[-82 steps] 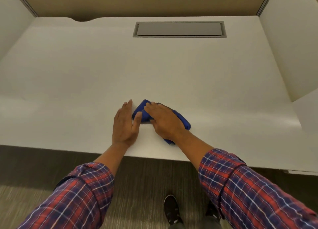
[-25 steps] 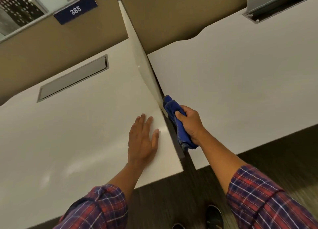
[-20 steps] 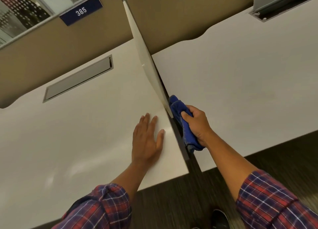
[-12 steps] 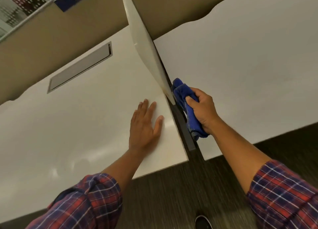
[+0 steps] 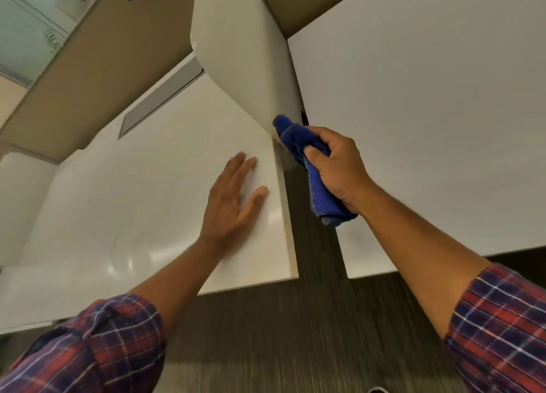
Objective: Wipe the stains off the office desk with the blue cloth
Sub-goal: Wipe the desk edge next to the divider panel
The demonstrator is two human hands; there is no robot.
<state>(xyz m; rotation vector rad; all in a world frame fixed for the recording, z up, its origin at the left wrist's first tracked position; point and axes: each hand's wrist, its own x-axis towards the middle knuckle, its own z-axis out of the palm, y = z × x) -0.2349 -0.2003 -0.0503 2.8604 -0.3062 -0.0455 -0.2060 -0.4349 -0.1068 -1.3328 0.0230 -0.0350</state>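
Observation:
My right hand (image 5: 339, 168) grips the bunched blue cloth (image 5: 298, 140), pressing its upper end against the lower front edge of the white divider panel (image 5: 245, 67) between two desks. The cloth's tail hangs down over the gap. My left hand (image 5: 233, 206) lies flat, fingers spread, on the right front part of the white left desk (image 5: 133, 200). I can make out no stains on either desk top.
A second white desk (image 5: 428, 112) lies to the right of the gap. A grey cable hatch (image 5: 159, 100) sits at the back of the left desk, below a tan partition wall (image 5: 97, 67). Dark floor (image 5: 310, 319) shows between and below the desks.
The view has swung left from the single desk to the divider between two desks. My right hand with the cloth has slid up along the divider's edge; my left hand stays flat on the left desk.

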